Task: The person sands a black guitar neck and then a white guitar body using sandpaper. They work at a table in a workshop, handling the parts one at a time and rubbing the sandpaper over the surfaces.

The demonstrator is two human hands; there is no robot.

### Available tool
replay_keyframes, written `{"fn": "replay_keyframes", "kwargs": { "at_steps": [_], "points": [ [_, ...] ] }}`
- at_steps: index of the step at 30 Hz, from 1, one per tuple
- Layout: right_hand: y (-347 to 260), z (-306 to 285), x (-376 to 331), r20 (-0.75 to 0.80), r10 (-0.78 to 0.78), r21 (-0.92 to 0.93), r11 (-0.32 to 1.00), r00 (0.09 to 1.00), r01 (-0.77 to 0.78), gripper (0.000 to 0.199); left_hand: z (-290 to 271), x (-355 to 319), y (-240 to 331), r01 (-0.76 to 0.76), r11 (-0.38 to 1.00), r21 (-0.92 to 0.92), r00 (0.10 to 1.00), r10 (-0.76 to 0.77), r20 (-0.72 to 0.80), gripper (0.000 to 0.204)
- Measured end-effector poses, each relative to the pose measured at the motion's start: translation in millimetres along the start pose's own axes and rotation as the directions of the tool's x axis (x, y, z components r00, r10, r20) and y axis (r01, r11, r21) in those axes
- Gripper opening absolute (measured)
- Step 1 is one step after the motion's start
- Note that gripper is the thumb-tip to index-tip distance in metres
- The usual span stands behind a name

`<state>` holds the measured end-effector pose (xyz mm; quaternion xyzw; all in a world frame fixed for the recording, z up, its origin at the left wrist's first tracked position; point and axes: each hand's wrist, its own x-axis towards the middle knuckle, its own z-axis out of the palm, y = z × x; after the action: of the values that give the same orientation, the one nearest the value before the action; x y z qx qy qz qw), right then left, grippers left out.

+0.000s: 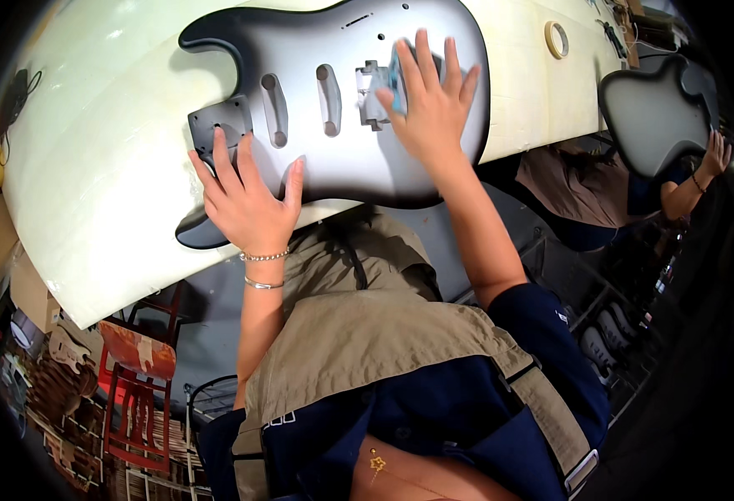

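Note:
An electric guitar body [346, 154], pale silver in the middle and dark along its edge, lies face up on the table. Its routed slots, control cavity and neck pocket are visible. My left hand [250, 200] rests with spread fingers at the neck pocket and the near edge beside it. On the right part of the body, my right hand [435, 117] lies flat with its fingers apart. A bluish-grey sheet or pad [396, 79] shows between thumb and forefinger, mostly hidden under that hand; its kind is unclear.
A pale covered table [116, 159] carries the body, with a tape roll [556, 40] at the far right. To the right, another person's hand [716, 154] holds a second guitar body [655, 117]. A red chair [137, 376] stands at lower left near stacked wooden pieces.

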<state>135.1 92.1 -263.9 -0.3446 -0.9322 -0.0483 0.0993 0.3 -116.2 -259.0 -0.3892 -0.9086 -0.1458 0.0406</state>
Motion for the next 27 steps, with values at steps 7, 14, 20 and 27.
{"fn": "replay_keyframes", "kwargs": {
  "at_steps": [7, 14, 20, 27],
  "points": [
    [8.4, 2.1, -3.5, 0.007, -0.027, -0.014, 1.0, 1.0, 0.027, 0.069, 1.6, -1.8, 0.2, 0.02, 1.0, 0.003, 1.0, -0.02, 0.007, 0.064],
    [104.9, 4.2, 82.8, -0.194, 0.011, 0.152, 0.988, 0.981, 0.019, 0.066, -0.7, 1.0, 2.7, 0.01, 1.0, -0.003, 1.0, -0.01, 0.013, 0.064],
    [83.3, 13.1, 58.8, 0.075, -0.267, 0.117, 0.959, 0.961, 0.257, 0.079, -0.9, -1.6, -0.6, 0.004, 1.0, -0.024, 1.0, -0.004, 0.024, 0.063],
    [-120.7, 37.0, 132.7, -0.232, -0.483, 0.263, 0.804, 0.844, 0.532, 0.07, -1.6, 1.2, 0.6, 0.009, 1.0, -0.028, 1.0, -0.009, 0.001, 0.062]
  ]
}}
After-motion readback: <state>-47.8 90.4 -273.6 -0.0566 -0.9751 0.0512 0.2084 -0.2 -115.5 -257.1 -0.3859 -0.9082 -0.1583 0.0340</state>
